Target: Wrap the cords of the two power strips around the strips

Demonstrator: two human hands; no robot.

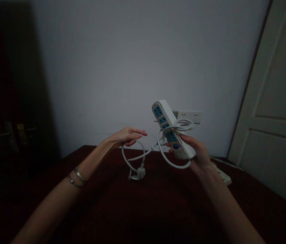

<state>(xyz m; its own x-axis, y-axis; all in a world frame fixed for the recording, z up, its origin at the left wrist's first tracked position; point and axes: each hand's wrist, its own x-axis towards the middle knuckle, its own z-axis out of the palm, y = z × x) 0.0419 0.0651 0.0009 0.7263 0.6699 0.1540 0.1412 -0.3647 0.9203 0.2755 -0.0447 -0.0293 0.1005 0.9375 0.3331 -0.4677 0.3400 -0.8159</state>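
My right hand (196, 147) is closed round the lower end of a white power strip (167, 123) with blue sockets and a dark blue switch. The strip is tilted, its far end up and leaning left. Loops of its white power cord (183, 126) wrap round the body and hang below. On the left, my left hand (129, 136) has its index finger stretched out and the lower fingers curled at the top of a cord loop, which hangs from them. A white plug (141, 173) dangles beneath at the cord's end. The exact grip on the cord is partly hidden.
A dark red table (102, 206) lies under my hands. Behind it stands a pale wall with a socket panel (190, 117). Another white object (224, 177), partly behind my right wrist, rests on the table. A white panelled door (277, 132) is at right; the left side is dark.
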